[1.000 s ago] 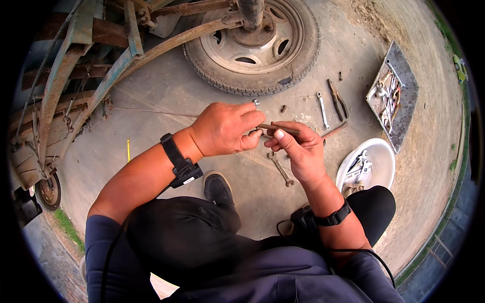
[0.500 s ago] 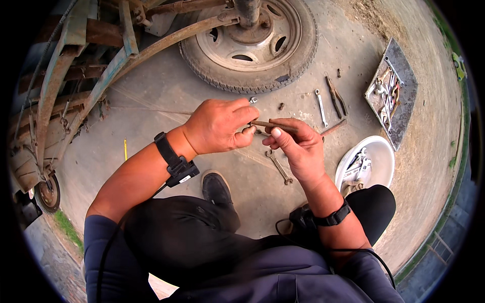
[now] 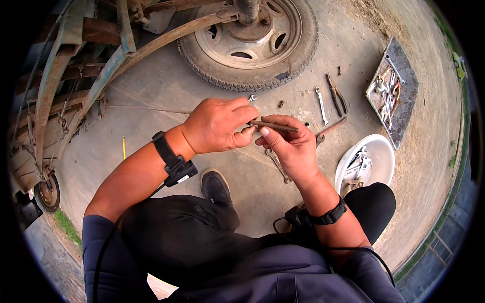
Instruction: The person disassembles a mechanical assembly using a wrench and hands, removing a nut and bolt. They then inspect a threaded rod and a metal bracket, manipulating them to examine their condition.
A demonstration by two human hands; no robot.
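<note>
In front of me, a short rusty metal rod (image 3: 279,126) lies level between my two hands. My left hand (image 3: 217,127) is closed at its left end, fingertips pinched, and hides that end. The thumb and fingers of my right hand (image 3: 294,151) grip the rod around its middle, and its right end sticks out past them. Whether a nut sits at the hidden end I cannot tell. Below the hands, an open-ended spanner (image 3: 279,166) rests on the concrete, partly covered by my right hand.
A wheel (image 3: 247,76) lies beyond my hands, beside a rusty vehicle frame (image 3: 113,68). To the right are a combination spanner (image 3: 321,106), pliers (image 3: 336,96), a red-handled tool (image 3: 333,127), a metal tool tray (image 3: 410,86) and a white bucket (image 3: 384,151) holding tools. A yellow stick (image 3: 124,147) lies left.
My right hand has shifted slightly left along the rod, and more of the rod's right end shows. My left hand has hardly moved.
</note>
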